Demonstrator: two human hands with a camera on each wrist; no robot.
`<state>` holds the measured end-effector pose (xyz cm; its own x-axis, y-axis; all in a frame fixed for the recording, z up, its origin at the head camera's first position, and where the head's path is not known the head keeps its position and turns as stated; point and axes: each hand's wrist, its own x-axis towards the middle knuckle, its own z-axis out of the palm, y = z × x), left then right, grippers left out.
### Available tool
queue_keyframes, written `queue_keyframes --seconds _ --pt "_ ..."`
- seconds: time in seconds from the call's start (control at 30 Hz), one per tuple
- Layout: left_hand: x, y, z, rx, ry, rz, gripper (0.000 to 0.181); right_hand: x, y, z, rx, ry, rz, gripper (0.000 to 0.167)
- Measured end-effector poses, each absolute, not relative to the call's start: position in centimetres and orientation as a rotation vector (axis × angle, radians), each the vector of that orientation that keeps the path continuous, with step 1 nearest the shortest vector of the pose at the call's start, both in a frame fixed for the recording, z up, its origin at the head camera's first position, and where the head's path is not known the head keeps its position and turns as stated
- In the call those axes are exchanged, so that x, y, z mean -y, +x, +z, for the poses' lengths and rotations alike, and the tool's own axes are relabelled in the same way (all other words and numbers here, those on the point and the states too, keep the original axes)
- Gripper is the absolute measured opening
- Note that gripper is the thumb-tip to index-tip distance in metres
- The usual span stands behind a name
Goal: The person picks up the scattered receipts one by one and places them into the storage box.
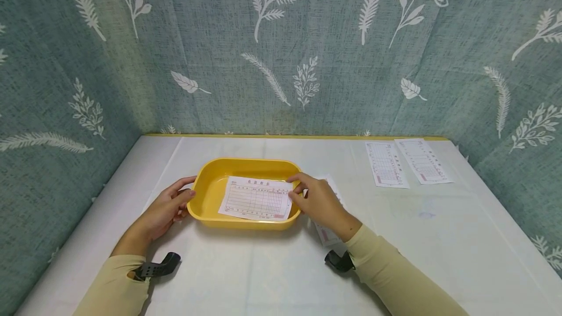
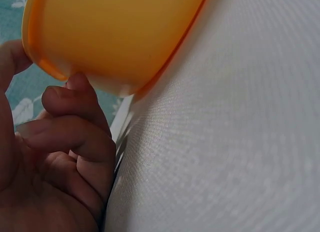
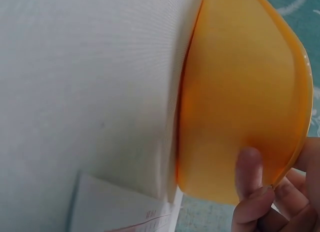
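A yellow plastic tray stands on the white table, with a printed form slip lying inside it. At the tray's left end, my left hand holds the rim, thumb over the edge and curled fingers against the outside. My right hand grips the opposite end; in the right wrist view one finger presses the outer wall while another part of the hand reaches over the rim. Its fingertips overlap the slip's right edge in the head view; whether they touch the paper I cannot tell.
Another printed slip lies on the table, partly hidden beneath my right hand and forearm. Toward the back right lie two more slips, one beside the other. Patterned green cloth walls the table at the back and sides.
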<state>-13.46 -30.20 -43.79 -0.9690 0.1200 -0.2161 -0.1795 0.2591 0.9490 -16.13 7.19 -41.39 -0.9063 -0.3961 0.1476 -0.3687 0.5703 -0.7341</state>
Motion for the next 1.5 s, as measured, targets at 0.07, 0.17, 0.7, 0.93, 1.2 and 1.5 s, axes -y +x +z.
queue_keyframes --seconds 0.07,0.17,0.7,0.93,1.2,1.5 --pt "30.16 -13.48 -43.75 -2.284 -0.056 1.774 0.057 -7.17 -16.07 -41.45 -2.771 -0.692 -1.268 0.035" --pt "30.12 -13.48 -43.69 -2.279 -0.055 1.776 0.057 -7.14 -15.98 -41.43 -2.785 -0.686 -1.248 0.033" --pt "30.23 -13.58 -43.95 -2.205 -0.016 1.854 0.05 -7.0 -15.6 -41.04 -2.83 -0.627 -1.178 0.032" --pt "30.19 -13.65 -44.17 -2.199 0.0 1.867 0.05 -6.95 -15.63 -41.07 -2.842 -0.618 -1.203 0.036" --pt "30.03 -13.61 -43.99 -2.219 -0.018 1.84 0.054 -7.01 -15.61 -41.14 -2.845 -0.606 -1.186 0.025" --pt "30.18 -13.72 -43.96 -2.213 -0.029 1.837 0.055 -6.94 -15.59 -41.0 -2.886 -0.664 -1.13 0.018"
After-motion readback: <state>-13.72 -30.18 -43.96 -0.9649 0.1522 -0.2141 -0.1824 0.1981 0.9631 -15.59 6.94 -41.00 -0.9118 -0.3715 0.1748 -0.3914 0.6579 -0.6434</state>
